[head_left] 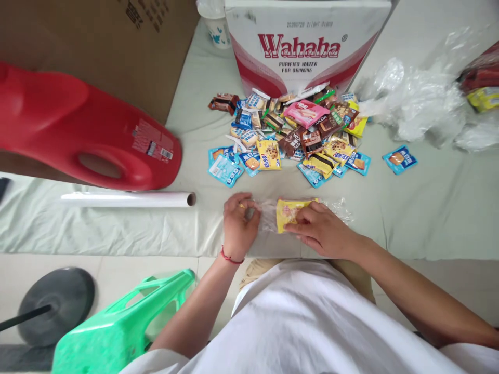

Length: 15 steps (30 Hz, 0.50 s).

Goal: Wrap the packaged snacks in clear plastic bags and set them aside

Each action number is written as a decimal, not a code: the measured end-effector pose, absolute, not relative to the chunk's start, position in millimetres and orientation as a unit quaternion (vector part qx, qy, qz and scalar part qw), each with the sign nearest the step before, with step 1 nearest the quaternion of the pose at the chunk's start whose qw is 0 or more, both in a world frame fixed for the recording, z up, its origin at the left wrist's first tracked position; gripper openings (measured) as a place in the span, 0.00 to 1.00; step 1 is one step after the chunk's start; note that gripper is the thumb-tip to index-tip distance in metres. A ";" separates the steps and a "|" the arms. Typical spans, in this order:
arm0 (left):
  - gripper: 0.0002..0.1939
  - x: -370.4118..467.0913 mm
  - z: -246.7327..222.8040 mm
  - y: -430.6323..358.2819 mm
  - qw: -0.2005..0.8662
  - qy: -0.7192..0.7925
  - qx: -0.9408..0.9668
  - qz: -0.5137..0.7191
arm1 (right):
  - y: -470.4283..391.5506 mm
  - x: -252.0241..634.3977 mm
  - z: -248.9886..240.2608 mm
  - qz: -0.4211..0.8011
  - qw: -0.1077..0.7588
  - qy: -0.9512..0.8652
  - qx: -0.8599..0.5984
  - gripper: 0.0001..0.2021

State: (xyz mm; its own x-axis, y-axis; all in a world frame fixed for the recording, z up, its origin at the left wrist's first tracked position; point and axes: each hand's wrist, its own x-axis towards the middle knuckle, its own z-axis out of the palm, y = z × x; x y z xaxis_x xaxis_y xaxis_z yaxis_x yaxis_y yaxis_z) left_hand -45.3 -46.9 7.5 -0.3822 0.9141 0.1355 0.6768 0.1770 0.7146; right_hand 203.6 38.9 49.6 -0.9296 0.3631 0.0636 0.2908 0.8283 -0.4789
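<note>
A yellow snack packet [286,214] lies on the cloth near the table's front edge, apparently inside a clear plastic bag [268,215] that sticks out on both sides of it. My left hand [240,221] is closed at the bag's left end, its thumb and fingers pinching the film. Over the yellow packet bends my right hand [319,228], gripping it through the plastic, with the packet's right part hidden beneath. Beyond my hands is a pile of small wrapped snacks [306,114] in blue, yellow, brown and pink.
A white and red water carton [304,47] stands behind the pile, beside a paper cup [216,31]. Crumpled clear bags [413,98] lie at right. Leftward are a red jug [97,130], a white roll [128,199] and a cardboard box [117,47]. A green stool [109,322] is below.
</note>
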 end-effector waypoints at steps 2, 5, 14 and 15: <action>0.06 -48.5 16.0 -49.1 0.251 0.762 0.479 0.356 | 36.2 202.1 45.3 0.223 0.084 -0.953 -0.187 0.16; 0.08 -50.1 23.1 -49.8 0.334 0.774 0.415 0.342 | 30.7 198.0 41.5 0.211 0.088 -0.945 -0.235 0.17; 0.03 -51.0 23.6 -39.5 0.382 0.744 0.425 0.345 | 25.5 183.0 53.2 0.137 -0.003 -0.961 -0.242 0.28; 0.03 -51.9 22.7 -39.3 0.393 0.739 0.422 0.348 | 25.3 183.1 53.1 0.130 -0.005 -0.963 -0.235 0.26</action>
State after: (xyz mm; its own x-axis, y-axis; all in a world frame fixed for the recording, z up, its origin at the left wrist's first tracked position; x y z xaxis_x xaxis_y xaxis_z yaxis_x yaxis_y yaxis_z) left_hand -51.9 -39.3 22.7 -0.3352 0.8971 -0.2880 0.3496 0.4023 0.8461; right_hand 183.1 25.3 53.1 -0.8899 0.4506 -0.0710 0.4534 0.8564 -0.2471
